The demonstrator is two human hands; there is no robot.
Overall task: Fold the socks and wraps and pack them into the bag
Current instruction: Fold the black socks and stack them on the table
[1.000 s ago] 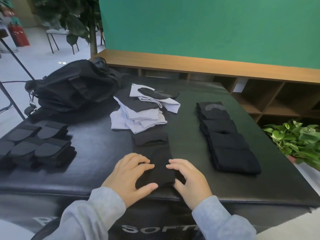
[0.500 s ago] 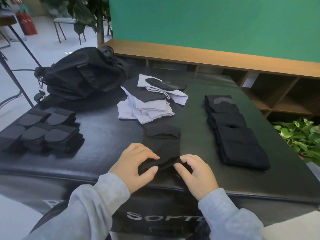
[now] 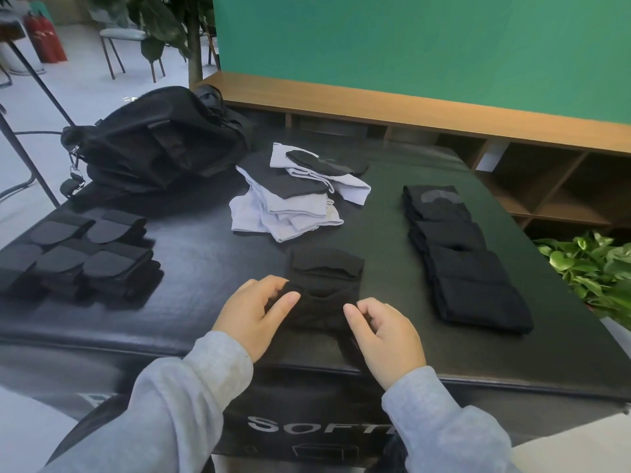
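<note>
A black sock [image 3: 324, 288] lies on the black padded table [image 3: 211, 268] near its front edge. My left hand [image 3: 256, 312] pinches its near left corner and my right hand [image 3: 382, 329] pinches its near right corner, the near end lifted and folding away from me. A pile of white and black socks [image 3: 290, 199] sits behind it. Folded black socks [image 3: 461, 254] form a row on the right. Folded black wraps [image 3: 78, 257] lie on the left. The black bag [image 3: 157, 141] rests at the back left.
A wooden shelf unit [image 3: 512, 158] and a green wall stand behind the table. A green plant [image 3: 594, 268] grows off the right edge. Chairs and a stand's legs are on the floor at the left.
Both hands went from pressing flat on the sock's near end to pinching its corners and lifting that end forward over the rest of the sock.
</note>
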